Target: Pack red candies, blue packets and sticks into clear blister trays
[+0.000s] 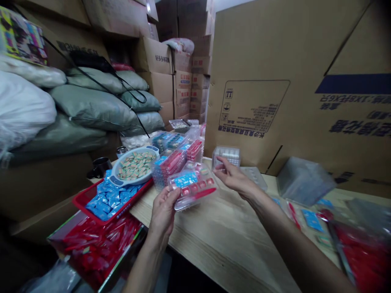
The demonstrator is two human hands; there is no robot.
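Note:
My left hand (165, 207) grips a clear plastic tray (180, 205) by its left edge, thumb on top. In the tray lie a blue packet (185, 179) and a long red piece (205, 193), beside a row of reddish square hollows. My right hand (231, 176) is just right of the tray, its fingers apart and nothing visible in them. Behind those fingertips stands a stack of small clear trays (227, 154); whether they touch it I cannot tell. Stacks of filled trays (171, 165) with red and blue contents stand behind my left hand.
Left are a pale blue basin (114, 173) of small striped packets, a red basket (82, 200) of blue packets, and a box of red pieces (94, 248). A large carton (259, 49) walls the wooden table's (214, 244) back. More trays (305, 181) lie right.

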